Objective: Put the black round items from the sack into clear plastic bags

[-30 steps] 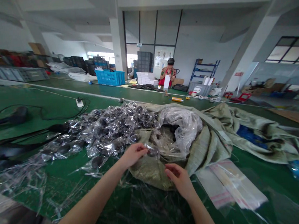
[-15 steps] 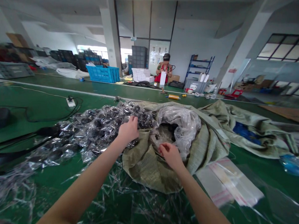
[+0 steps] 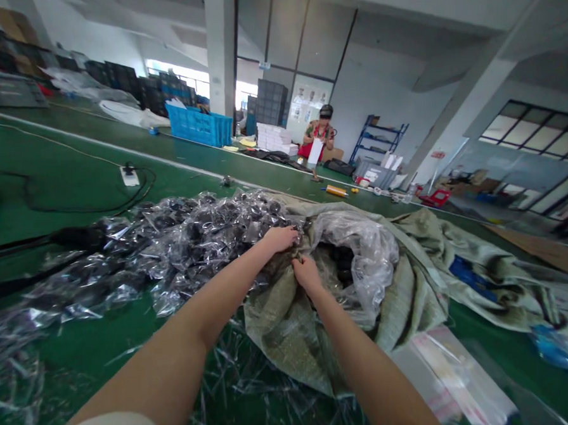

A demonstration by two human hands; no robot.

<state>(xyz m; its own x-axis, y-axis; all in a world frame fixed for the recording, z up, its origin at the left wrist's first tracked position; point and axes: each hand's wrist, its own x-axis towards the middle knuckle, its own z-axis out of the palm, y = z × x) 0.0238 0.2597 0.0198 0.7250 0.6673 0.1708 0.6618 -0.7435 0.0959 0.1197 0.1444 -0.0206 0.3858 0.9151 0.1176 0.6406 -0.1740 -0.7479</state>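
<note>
L hand [image 3: 280, 239] half-curled on poly-bagged black parts [image 3: 204, 242], heap on green worktop [image 3: 73, 185] left of woven sack [image 3: 291, 345]; R hand [image 3: 307, 273] narrow at sack mouth, just beside L, pinched item can't tell; clear plastic bag [image 3: 375, 265] bulging from sack, right of both hands.

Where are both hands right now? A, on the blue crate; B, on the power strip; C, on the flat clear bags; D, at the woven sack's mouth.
D: the left hand and right hand are both at the mouth of the woven sack.
</note>
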